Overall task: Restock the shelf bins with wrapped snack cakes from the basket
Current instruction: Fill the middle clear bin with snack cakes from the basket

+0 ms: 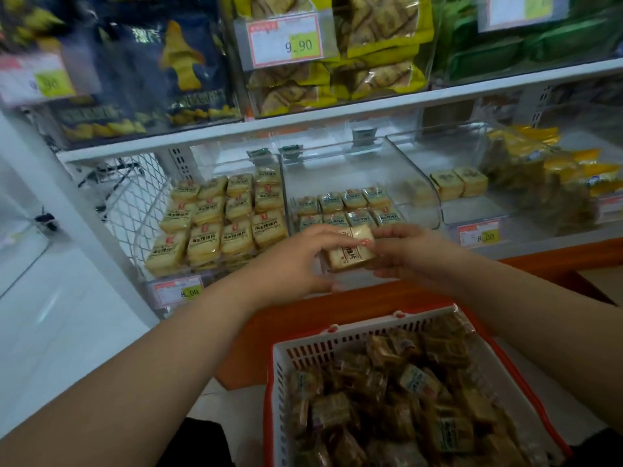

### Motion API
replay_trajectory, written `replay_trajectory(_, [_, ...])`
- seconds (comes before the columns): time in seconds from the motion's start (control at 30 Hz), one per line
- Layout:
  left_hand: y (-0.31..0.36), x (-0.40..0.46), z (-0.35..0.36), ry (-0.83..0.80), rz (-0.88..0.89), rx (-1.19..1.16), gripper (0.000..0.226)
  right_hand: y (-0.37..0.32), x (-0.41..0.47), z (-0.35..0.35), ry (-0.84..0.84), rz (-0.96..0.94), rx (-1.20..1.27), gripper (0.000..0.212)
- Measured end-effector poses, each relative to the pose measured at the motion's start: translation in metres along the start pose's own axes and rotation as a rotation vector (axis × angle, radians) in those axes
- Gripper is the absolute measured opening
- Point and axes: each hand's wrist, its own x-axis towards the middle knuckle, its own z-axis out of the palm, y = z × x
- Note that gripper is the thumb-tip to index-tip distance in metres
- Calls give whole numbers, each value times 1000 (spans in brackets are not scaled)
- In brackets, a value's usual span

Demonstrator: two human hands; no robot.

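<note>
left hand [296,261] and right hand [409,254]: both pinched on one wrapped snack cake [349,252] | cake held just before middle bin [418,183], above basket [337,338] | risk: glossy wrapper could slip, cake dropped short of bin

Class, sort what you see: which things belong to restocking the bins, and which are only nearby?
Job: both hands, left and right, holding a wrapped snack cake; basket of cakes; clear shelf bins.
Nearby: price tag; dark blue snack bags; wire mesh divider.
</note>
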Motion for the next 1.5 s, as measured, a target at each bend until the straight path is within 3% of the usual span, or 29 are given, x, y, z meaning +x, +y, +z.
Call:
replay_trajectory(0.2, [-23, -8, -46, 46, -74, 25, 71, -10, 32, 38, 20, -69, 157, 21])
replay_trajectory(0.37, [-55, -7, -76, 313, -123, -189, 56, -24, 62, 63, -43, -243, 234, 27])
replay_trajectory(0.5, [-94, 10, -88, 640, -253, -272, 47, -26, 94, 88, 202, -405, -169, 28])
replay_trajectory(0.63, [-128, 42, -80, 794, -404, -188, 47, -7, 117, 106, 201, -435, -335, 26])
replay_trajectory(0.9, [-145, 111, -85, 674, -453, -55, 45, 8, 125, 101, 201, -524, -272, 14])
replay_trajectory(1.07, [-149, 131, -80, 733, -514, -58, 45, 11, 127, 100, 182, -558, -253, 15])
replay_trajectory(1.27, [-149, 129, -89, 638, -489, -237, 72, 10, 126, 97, 150, -534, -230, 14])
replay_trajectory(1.37, [-135, 111, -89, 544, -490, -171, 79, 5, 114, 98, 163, -518, -206, 19])
replay_trajectory(1.5, [-106, 77, -66, 542, -509, 97, 53, 5, 78, 95, 231, -557, -214, 17])
